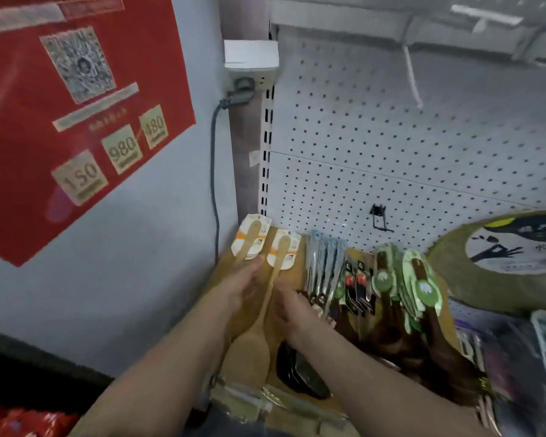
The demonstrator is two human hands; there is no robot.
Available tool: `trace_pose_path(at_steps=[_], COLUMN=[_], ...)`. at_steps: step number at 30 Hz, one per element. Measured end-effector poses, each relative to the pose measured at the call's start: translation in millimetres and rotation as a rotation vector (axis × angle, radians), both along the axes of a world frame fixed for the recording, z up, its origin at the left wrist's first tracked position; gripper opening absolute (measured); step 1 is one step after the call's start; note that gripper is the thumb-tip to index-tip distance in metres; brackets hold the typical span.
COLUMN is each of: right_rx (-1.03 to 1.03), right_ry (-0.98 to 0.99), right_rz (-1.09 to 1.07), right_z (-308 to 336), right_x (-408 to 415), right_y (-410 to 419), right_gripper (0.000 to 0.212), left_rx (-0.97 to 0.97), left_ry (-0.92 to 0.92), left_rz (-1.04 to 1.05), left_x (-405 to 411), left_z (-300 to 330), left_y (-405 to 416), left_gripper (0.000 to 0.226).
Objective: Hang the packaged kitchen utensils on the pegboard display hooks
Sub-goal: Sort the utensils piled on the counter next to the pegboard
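Note:
Two packaged wooden spatulas with white-and-orange cards hang side by side at the pegboard's [375, 146] lower left. My left hand [240, 288] holds the left spatula [249, 239] just below its card. My right hand [289, 310] grips the handle of the right spatula [281, 250] lower down. An empty black hook [379, 219] sticks out of the board to the right of them.
Right of the spatulas hang metal utensils [323, 266], black-carded packs [358, 285] and dark wooden spoons with green cards [420, 279]. A round green-rimmed item [501, 247] sits at far right. A grey cable [214, 171] runs down the wall beside a red poster [76, 105].

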State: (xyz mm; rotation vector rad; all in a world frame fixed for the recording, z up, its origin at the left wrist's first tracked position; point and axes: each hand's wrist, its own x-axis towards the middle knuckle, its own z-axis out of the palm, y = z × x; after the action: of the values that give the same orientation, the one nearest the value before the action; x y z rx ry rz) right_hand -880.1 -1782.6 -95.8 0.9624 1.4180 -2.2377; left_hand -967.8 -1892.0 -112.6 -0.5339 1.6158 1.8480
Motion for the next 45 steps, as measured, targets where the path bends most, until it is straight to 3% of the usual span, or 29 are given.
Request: trace_pose_path(at_steps=[3,7,10,19,29,35,41,45], right_rx=[0.003,0.028,0.072,0.271,0.238,0.366,0.355,0.283], right_ry=[-0.043,-0.062,-0.06,-0.044,-0.032,-0.109,-0.043,-0.022], right_rz=[-0.03,-0.065,-0.055,-0.005,-0.15,-0.213,-0.282,-0.266], right_z=[-12.3,-27.7,-35.7,-53.9,-55.2,-61.0,-55.0,-49.5], right_x=[-12.6,-28.4,-33.9,-38.8,-43.0,-45.8,-39.1,-31.6], right_y=[-11.2,-17.7,-21.6,-30.3,-29.9,-29.4,-27.3,-29.1], right_gripper=[0.03,0.028,0.029,0.027,0.011,0.015,0.025,0.026], left_rx=[-0.024,-0.003,-0.022,-0.007,-0.006,0.012,0.019,0.062], left_ry=[0.018,0.021,0.034,0.017,-0.02,-0.033,-0.016,0.021], left_rz=[-0.058,-0.094,-0.129,-0.168,-0.228,-0.22,-0.174,-0.126], left_x=[-12.1,-26.1,-35.6,-47.7,-48.2,-43.4,-40.3,-36.4], left_z=[-12.8,-22.6,-32.2,-38.2,-41.8,-42.1,-40.4,-31.8], left_y=[-4.2,-5.1,-4.4,0.5,-5.4,-6.8,-7.6,-2.7], left_gripper=[0.044,0.033,0.046,0.037,0.073,0.059,0.064,0.034])
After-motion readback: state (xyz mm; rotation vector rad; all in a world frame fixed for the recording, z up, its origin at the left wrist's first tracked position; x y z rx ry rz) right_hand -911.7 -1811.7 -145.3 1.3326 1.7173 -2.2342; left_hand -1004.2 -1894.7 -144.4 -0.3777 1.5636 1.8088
